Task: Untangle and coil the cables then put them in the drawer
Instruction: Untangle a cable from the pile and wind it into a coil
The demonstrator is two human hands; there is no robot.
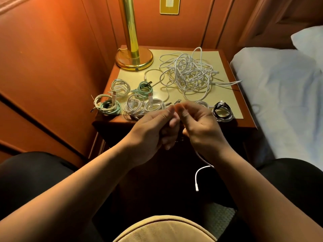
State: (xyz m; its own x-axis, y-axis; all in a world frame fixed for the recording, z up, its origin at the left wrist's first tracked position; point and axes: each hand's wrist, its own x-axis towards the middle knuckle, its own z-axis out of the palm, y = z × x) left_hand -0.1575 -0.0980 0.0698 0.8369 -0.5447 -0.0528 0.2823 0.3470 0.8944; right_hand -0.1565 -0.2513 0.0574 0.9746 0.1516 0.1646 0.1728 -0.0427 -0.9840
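Observation:
A tangled heap of white cables (pixel 189 74) lies on the back right of the nightstand top (pixel 225 95). Several coiled cables sit along the front: white coils (pixel 118 87), two mint-green coils (pixel 144 89) and a black-and-white coil (pixel 222 110). My left hand (pixel 153 130) and my right hand (pixel 197 123) meet just in front of the nightstand's edge, fingers curled, pinching a white cable between them. Its loose end (pixel 198 177) hangs below my right wrist. The part inside my hands is hidden. The drawer front below is too dark to make out.
A brass lamp base (pixel 134 59) stands at the nightstand's back left corner. Wood-panelled wall runs along the left and rear. A bed with white sheets (pixel 283 95) is close on the right. My knees and a cushioned seat edge (pixel 164 229) fill the bottom.

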